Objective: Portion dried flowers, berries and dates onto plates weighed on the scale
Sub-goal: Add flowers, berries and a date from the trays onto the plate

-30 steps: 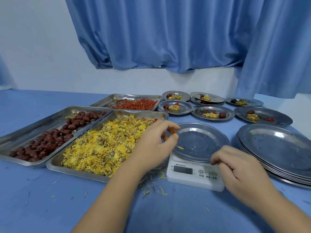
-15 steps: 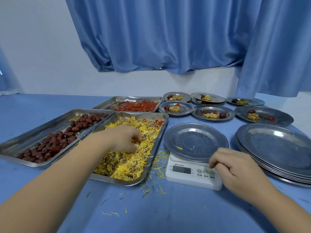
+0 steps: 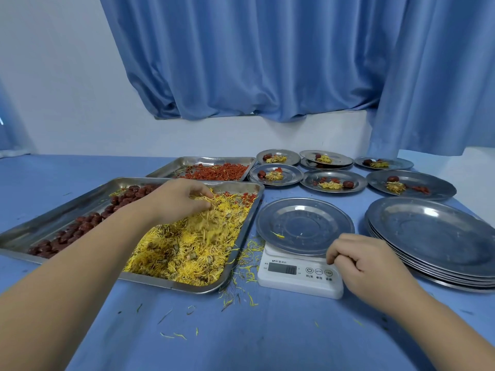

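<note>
Left hand (image 3: 179, 199) – fingers curled down into the dried flowers (image 3: 187, 250), closing on a tuft near the far end of their tray (image 3: 171, 283). Right hand (image 3: 367, 266) – loosely curled, holding nothing visible, knuckles just beside the scale (image 3: 297, 277) at its button end. The plate (image 3: 305, 226) on the scale is bare except for one stray petal (image 3: 277, 235).

Handling, as judged: the flowers are very light, brittle and loose, so they shed strands. A gentle fingertip pinch from the top of the heap suits them better than a squeeze, carried low over the tray's rim.

Beyond: dates (image 3: 80, 226) left, berries (image 3: 219, 171) behind, filled plates (image 3: 333, 181) at the back, and stacked empty plates (image 3: 434, 236) right.
</note>
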`<control>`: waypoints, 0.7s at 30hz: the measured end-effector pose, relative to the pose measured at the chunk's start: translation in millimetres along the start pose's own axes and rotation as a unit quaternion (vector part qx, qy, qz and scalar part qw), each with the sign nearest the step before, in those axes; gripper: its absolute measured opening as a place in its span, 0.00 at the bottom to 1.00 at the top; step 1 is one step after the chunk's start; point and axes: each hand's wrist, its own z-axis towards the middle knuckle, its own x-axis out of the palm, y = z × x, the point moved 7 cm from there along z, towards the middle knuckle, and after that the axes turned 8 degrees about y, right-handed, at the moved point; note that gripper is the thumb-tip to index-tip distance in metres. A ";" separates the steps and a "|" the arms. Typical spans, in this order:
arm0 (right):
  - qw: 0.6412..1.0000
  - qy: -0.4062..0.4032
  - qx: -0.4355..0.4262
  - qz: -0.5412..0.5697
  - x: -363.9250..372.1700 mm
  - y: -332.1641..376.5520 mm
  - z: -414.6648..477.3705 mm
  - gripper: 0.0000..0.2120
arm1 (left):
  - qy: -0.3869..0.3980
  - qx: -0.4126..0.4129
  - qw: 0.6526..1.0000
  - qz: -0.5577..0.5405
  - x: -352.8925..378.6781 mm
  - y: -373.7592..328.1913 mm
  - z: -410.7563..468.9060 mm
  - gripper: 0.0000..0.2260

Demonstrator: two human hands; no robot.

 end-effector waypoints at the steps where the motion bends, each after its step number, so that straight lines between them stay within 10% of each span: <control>1: 1.000 0.003 0.002 -0.001 0.3 -0.4 0.2 0.14 | -0.005 -0.002 1.000 -0.006 0.2 1.2 0.0 0.09; 12: 1.000 0.018 0.004 -0.001 4.0 0.2 1.3 0.14 | -0.046 -0.008 0.995 -0.087 -12.7 11.5 -4.2 0.06; 21: 1.000 0.027 0.016 -0.002 4.3 -2.4 0.8 0.14 | 0.063 -0.022 0.996 0.062 6.0 3.9 1.7 0.11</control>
